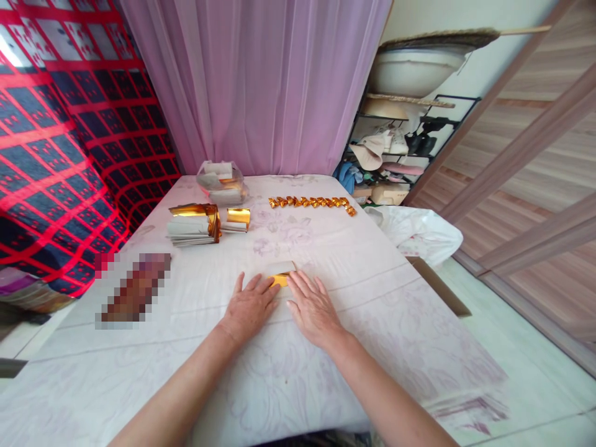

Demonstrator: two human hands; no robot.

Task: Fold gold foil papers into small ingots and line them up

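Observation:
A small sheet of gold foil paper (pixel 280 279) with a pale back lies on the cloth-covered table, partly folded over. My left hand (pixel 250 308) rests flat with fingers spread, its fingertips on the sheet's left edge. On the opposite side my right hand (pixel 315 308) lies flat too, its fingers stretched over the right edge. Neither hand is closed around anything. Beyond them stands a thick stack of gold foil paper (pixel 193 226), with a smaller bundle of gold sheets (pixel 238 218) beside it. Several folded gold foil pieces (pixel 310 202) form a row farther back.
The table (pixel 288 385) has a pale flowered cloth. A clear plastic bag of paper (pixel 222 185) sits at the back left; a blurred-out object (pixel 137 288) lies at the left. A white plastic bag (pixel 414 230) and a loaded rack (pixel 395 146) are beyond the right edge.

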